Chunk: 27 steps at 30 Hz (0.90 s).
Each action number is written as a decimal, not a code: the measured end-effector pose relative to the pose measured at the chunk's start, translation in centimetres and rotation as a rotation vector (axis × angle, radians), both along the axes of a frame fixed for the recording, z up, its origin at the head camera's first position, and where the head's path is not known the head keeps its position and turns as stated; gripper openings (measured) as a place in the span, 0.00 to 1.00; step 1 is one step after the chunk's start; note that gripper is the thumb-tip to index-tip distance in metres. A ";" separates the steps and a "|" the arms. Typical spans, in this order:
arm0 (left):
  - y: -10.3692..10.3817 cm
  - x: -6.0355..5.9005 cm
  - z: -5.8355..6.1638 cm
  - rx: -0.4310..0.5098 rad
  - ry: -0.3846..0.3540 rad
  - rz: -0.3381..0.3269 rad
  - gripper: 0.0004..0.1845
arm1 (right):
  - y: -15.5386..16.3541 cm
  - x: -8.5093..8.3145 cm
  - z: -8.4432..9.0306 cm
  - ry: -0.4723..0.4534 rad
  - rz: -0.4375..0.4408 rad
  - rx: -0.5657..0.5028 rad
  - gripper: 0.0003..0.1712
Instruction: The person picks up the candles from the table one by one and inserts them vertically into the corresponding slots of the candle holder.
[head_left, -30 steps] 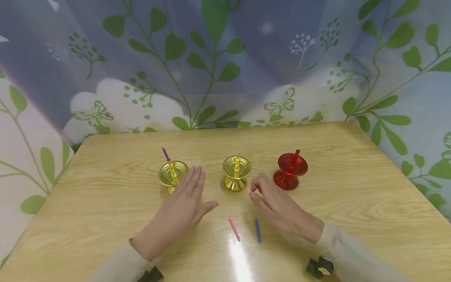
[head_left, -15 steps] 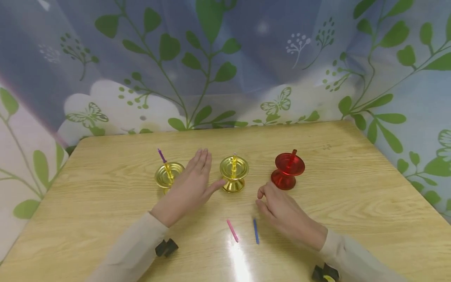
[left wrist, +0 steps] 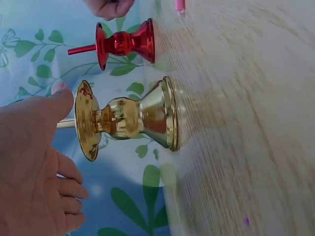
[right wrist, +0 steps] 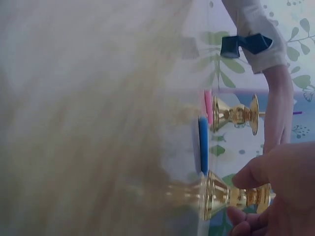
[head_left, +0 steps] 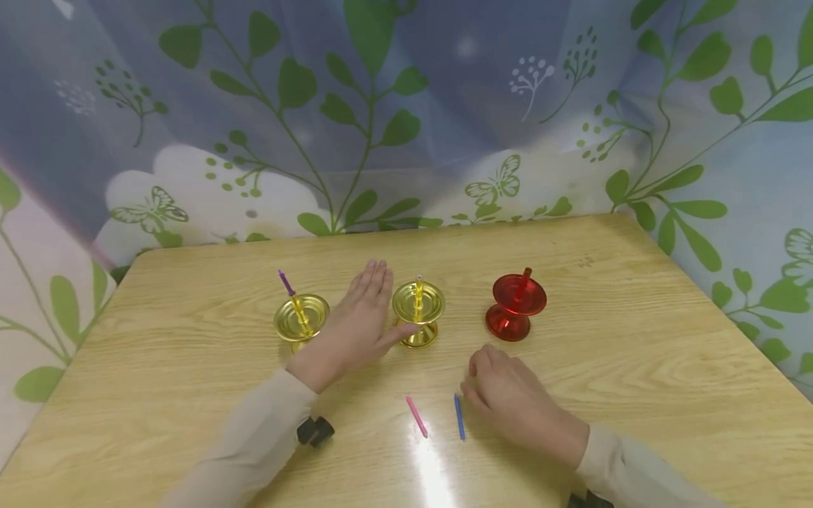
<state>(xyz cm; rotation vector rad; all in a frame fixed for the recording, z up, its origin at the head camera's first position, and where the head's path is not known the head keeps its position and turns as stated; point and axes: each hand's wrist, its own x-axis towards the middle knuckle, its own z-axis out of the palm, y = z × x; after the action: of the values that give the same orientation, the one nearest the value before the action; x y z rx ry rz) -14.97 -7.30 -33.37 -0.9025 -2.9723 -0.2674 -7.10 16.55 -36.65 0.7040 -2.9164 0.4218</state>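
Around the middle gold holder (head_left: pixel 420 314), I see a pale wood-grained table (head_left: pixel 635 317), glare streaking its near side; beyond the holder hangs a blue cloth (head_left: pixel 470 106) printed with green leaves. Just left of the holder, the left hand (head_left: pixel 357 319) spreads its thumb from straight fingers, grasping nothing. To its right stands a red holder (head_left: pixel 519 300). Nearer my camera lie a pink stick (head_left: pixel 416 416) and a blue stick (head_left: pixel 459 416); near right, the right hand (head_left: pixel 511 395) curls loosely, probably empty, fingertips partly hidden.
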 end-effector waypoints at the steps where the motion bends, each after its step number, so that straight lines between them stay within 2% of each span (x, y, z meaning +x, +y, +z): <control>1: 0.1 -0.1 0.0 0.000 0.002 -0.002 0.49 | -0.1 0.1 -0.1 -0.015 -0.007 0.006 0.09; 7: 0.6 -0.4 -0.2 -0.008 0.012 0.003 0.49 | -0.7 0.6 -0.3 -0.055 0.011 0.031 0.12; 14: 0.9 -0.6 -0.4 -0.016 0.009 0.003 0.49 | -1.3 0.9 -0.5 -0.167 -0.005 0.039 0.15; 27: 0.9 -0.8 -0.5 -0.017 0.008 0.009 0.50 | -1.6 1.2 -0.6 -0.174 -0.017 0.057 0.14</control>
<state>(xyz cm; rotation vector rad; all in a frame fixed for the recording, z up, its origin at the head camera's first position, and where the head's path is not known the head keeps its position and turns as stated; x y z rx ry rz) -15.74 -6.39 -33.87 -0.8892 -2.9747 -0.2379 -5.90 14.92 -37.27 0.6822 -3.1064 0.4203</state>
